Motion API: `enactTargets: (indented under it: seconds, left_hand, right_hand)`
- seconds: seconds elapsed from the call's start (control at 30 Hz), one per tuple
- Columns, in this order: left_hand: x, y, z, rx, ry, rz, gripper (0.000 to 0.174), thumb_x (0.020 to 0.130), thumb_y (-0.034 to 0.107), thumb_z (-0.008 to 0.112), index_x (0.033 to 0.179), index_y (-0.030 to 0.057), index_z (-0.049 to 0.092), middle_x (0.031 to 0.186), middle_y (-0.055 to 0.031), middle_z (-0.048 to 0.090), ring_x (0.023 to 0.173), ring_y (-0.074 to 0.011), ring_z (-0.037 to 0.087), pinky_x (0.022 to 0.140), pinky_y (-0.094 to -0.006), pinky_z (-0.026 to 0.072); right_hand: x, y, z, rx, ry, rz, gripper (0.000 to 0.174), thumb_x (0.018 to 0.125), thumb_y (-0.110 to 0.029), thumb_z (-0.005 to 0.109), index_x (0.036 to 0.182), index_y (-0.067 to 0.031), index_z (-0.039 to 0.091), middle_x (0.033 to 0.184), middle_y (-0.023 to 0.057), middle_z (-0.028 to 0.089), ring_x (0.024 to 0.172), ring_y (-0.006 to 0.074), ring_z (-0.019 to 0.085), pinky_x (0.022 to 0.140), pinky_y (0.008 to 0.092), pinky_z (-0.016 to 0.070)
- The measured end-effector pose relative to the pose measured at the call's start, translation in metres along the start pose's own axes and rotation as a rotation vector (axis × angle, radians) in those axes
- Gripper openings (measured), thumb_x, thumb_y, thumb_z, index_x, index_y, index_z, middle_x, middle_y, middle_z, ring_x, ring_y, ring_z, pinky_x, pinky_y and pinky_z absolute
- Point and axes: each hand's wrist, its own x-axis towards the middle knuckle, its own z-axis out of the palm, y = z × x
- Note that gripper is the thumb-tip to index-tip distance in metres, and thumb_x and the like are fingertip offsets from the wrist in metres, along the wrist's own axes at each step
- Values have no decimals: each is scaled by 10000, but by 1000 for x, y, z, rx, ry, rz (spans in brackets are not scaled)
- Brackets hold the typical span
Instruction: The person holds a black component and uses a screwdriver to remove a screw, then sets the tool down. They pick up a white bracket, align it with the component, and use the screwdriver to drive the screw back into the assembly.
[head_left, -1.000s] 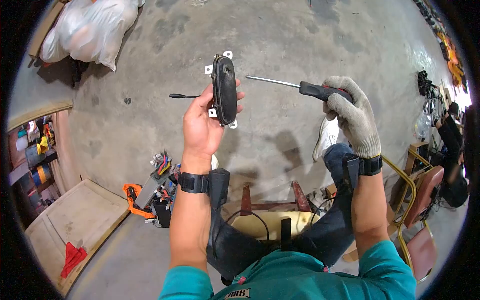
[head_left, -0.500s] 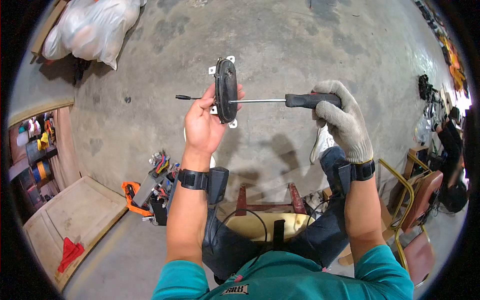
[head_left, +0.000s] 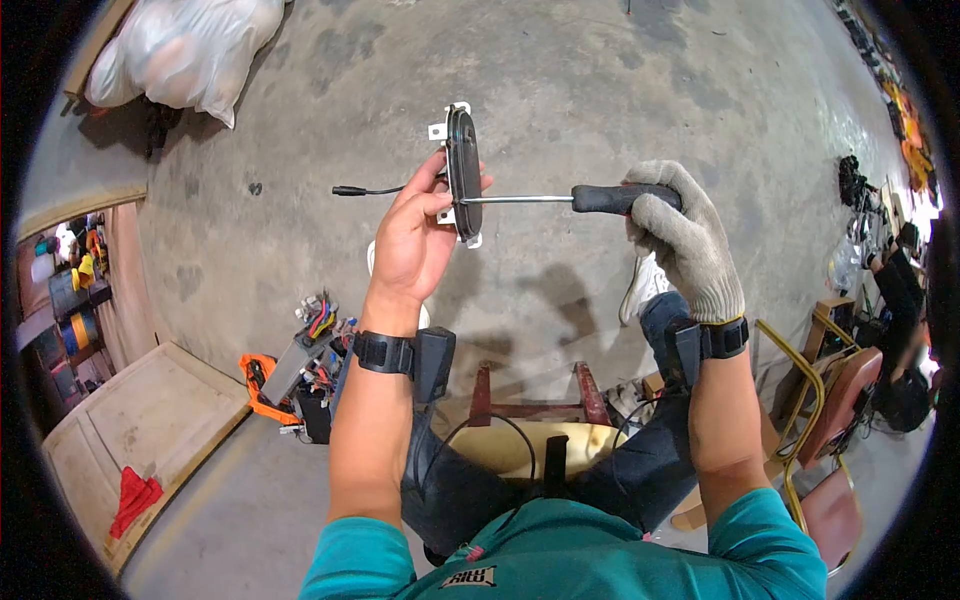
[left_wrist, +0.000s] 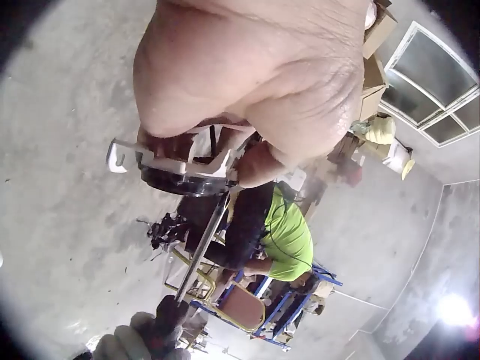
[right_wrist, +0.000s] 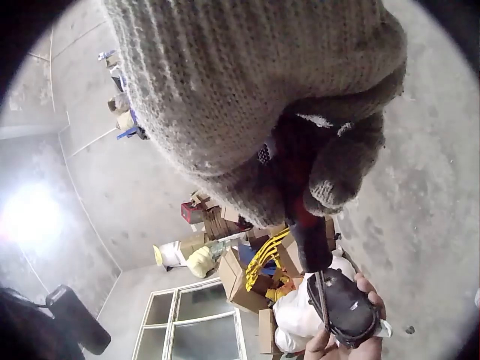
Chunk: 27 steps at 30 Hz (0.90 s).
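Observation:
My bare left hand (head_left: 408,248) grips a black oval housing (head_left: 465,165) by its edge, well above the floor. White metal tabs stick out from the housing's back, and a short cable with a black plug (head_left: 348,190) trails off to the left. In a knitted glove, my right hand (head_left: 692,235) holds a screwdriver (head_left: 612,199) by its black and red handle. The long metal shaft runs level to the left, its tip right at the housing's rim near my left thumb. The left wrist view shows the shaft (left_wrist: 202,255) meeting that rim (left_wrist: 184,182).
Below my arms is a stool with red legs (head_left: 592,395). A pile of tools and wires (head_left: 310,350) lies left of my legs, near a pale board (head_left: 150,430). Chairs (head_left: 840,410) stand at right; a white bag (head_left: 190,55) sits at far left.
The screwdriver has moved left and levelled out, its tip going from apart from the housing to its rim. The left hand has turned the housing more edge-on.

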Motion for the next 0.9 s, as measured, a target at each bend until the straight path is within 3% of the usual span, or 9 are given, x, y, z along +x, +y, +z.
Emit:
enactTargets:
  seconds: [0.33,0.6,0.83,0.9]
  left_hand:
    - [-1,1,0,66,-29,48,603,915,44,543,1486,-48,373,1389,-218,544,1303,-354,538,1064,-422,462]
    - [-2,1,-2,181,-78,114,654,942,117,642,1520,11,355,1346,-144,569,1307,-304,537,1043,-419,487]
    - [-5,5,1,240,-91,68,628,959,107,631,1521,35,362,1345,-119,576,1283,-286,564,967,-427,546]
    - [-5,4,0,238,-87,66,623,962,114,629,1521,36,363,1347,-118,576,1280,-285,567,966,-427,545]
  right_hand:
    - [2,4,-2,28,1,39,326,905,-243,662,1140,-21,627,819,37,622,690,85,561,604,218,445]
    - [3,5,-6,-19,-18,119,363,967,-389,627,1086,-47,658,831,6,617,684,62,540,585,214,414]
    - [0,-3,-10,-110,-38,129,334,973,-352,610,1088,-41,652,855,11,621,724,67,551,608,222,428]
    - [0,1,-10,-133,-51,-13,321,971,-314,610,1115,-28,643,864,26,616,753,91,565,646,232,453]
